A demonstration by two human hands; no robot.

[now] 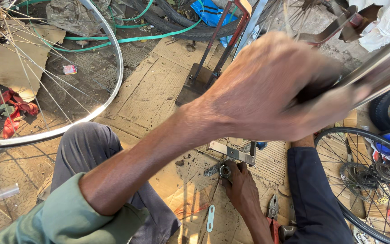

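My left hand (267, 90) reaches up and to the right, close to the camera, with a green sleeve on the forearm. Its fingers are closed around a shiny chrome tube (384, 68) that slants to the upper right. Lower down, my right hand (240, 185) rests on the cardboard floor (154, 90). It pinches a small round metal part (225, 171) beside a flat metal bracket (231, 152). My knees are bent on either side of it.
A spoked wheel rim (113, 81) lies at the left, and a wheel with a sprocket (371, 176) at the right. Pliers (274, 208) and a slotted metal strip (210, 218) lie near my right hand. A red metal stand (222, 40) and a green hose (159, 36) are behind.
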